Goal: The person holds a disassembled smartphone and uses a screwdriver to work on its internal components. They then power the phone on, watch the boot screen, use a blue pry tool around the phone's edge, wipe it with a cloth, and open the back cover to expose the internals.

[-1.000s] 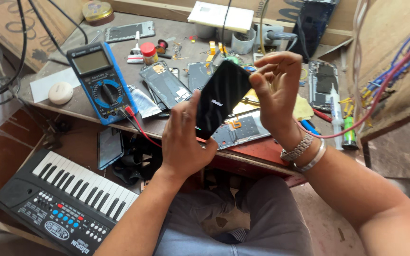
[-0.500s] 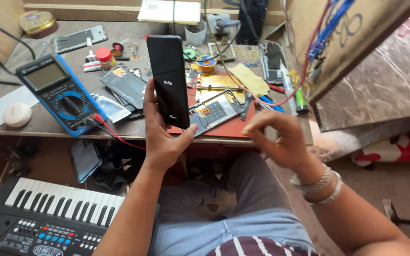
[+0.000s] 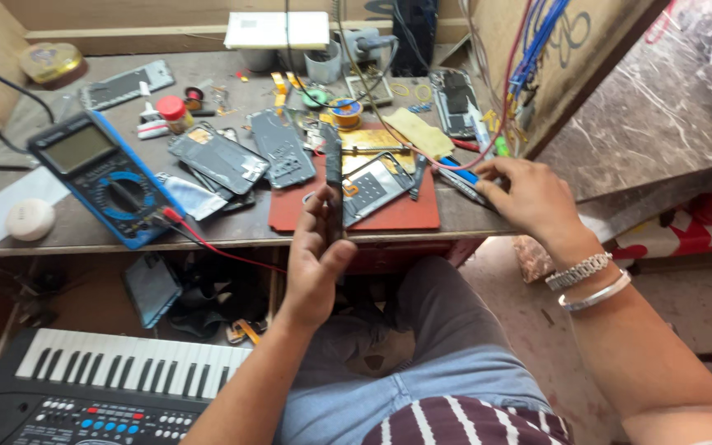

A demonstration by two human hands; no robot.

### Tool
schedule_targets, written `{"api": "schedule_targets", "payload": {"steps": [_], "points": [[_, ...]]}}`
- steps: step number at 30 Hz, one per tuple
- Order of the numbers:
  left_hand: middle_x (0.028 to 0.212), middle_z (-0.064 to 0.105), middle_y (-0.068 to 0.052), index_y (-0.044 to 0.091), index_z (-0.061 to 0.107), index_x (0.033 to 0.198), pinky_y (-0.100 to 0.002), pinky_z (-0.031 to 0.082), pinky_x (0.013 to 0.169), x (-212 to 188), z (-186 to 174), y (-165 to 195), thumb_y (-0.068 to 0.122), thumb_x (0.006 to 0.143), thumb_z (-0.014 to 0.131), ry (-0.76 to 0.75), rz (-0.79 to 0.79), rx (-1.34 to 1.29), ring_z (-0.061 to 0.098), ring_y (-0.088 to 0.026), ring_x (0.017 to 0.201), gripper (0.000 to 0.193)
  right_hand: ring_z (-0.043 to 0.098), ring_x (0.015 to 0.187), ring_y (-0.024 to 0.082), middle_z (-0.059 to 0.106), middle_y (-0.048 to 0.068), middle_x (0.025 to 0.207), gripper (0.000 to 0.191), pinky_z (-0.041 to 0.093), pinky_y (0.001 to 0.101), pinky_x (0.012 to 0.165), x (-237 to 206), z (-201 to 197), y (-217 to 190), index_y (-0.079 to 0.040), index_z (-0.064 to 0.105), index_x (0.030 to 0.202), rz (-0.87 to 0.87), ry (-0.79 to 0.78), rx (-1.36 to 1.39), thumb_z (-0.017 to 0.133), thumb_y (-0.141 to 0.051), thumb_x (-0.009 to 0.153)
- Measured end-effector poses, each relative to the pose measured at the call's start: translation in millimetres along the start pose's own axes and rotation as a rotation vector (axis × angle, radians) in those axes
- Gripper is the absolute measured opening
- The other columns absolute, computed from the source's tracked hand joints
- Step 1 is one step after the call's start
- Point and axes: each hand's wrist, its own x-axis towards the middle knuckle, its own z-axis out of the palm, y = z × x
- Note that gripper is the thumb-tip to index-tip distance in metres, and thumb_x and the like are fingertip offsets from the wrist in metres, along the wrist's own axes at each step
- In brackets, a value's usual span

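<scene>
My left hand [image 3: 316,262] grips a black phone [image 3: 333,183] upright, turned edge-on to me, just in front of the workbench edge. My right hand [image 3: 531,198] rests at the right end of the bench, its fingers on a small tool with a blue part [image 3: 463,180] lying there; whether it grips the tool I cannot tell. Between the hands a red work mat [image 3: 397,216] carries an opened phone body [image 3: 374,186] and dark tweezers [image 3: 416,178].
A blue multimeter [image 3: 100,175] with a red lead [image 3: 208,244] sits left. Several phone back covers [image 3: 217,158] and parts litter the wooden bench [image 3: 84,235]. An electronic keyboard [image 3: 117,381] lies on the floor lower left. A wooden board with wires [image 3: 537,58] stands right.
The left hand has turned the phone from face-on to edge-on. The right hand has moved from near my lap up to the bench's right end, onto the small tool.
</scene>
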Motion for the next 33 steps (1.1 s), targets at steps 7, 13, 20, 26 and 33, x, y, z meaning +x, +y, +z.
{"api": "schedule_targets", "payload": {"steps": [7,13,20,26,33], "points": [[0.112,0.060,-0.012,0.007,0.050,0.148,-0.039,0.054,0.088,-4.0,15.7,31.0,0.027,0.071,0.095,0.206,0.492,1.057,0.064,-0.028,0.099,0.091,0.071,0.089,0.027,0.076,0.007,0.104,0.038,0.055,0.0444,0.080,6.4,10.5,0.5,-0.022,0.077,0.117,0.193,-0.061,-0.009,0.080,-0.031,0.081],[0.111,0.061,-0.012,0.008,0.051,0.147,-0.040,0.055,0.087,-4.2,18.0,36.5,0.027,0.071,0.094,0.250,0.432,1.016,0.064,-0.029,0.099,0.090,0.069,0.087,0.030,0.071,0.011,0.103,0.031,0.054,0.0448,0.076,12.8,21.6,18.1,-0.010,0.081,0.105,0.044,0.074,0.003,0.082,-0.026,0.079],[0.119,0.061,-0.013,0.006,0.050,0.148,-0.042,0.052,0.098,-4.5,15.2,34.5,0.023,0.075,0.093,0.239,0.475,0.940,0.064,-0.030,0.109,0.086,0.067,0.081,0.024,0.067,0.013,0.094,0.025,0.054,0.0360,0.075,13.4,23.7,26.3,-0.002,0.076,0.103,-0.009,0.184,0.112,0.083,-0.015,0.083],[0.114,0.060,-0.012,0.006,0.049,0.145,-0.040,0.052,0.093,-5.4,14.0,32.9,0.025,0.072,0.095,0.234,0.480,0.979,0.063,-0.029,0.103,0.088,0.056,0.076,0.007,0.064,-0.002,0.090,0.033,0.047,0.0245,0.067,1.0,13.7,40.8,-0.002,0.070,0.120,0.246,0.107,0.657,0.076,-0.011,0.089],[0.115,0.060,-0.011,0.009,0.049,0.146,-0.040,0.053,0.093,-6.8,17.8,31.9,0.024,0.073,0.095,0.186,0.491,0.965,0.063,-0.028,0.105,0.088,0.046,0.073,0.009,0.051,-0.001,0.084,0.024,0.040,0.0229,0.063,-10.3,-7.9,40.2,0.001,0.055,0.122,0.483,-0.417,1.718,0.055,-0.015,0.105]]}}
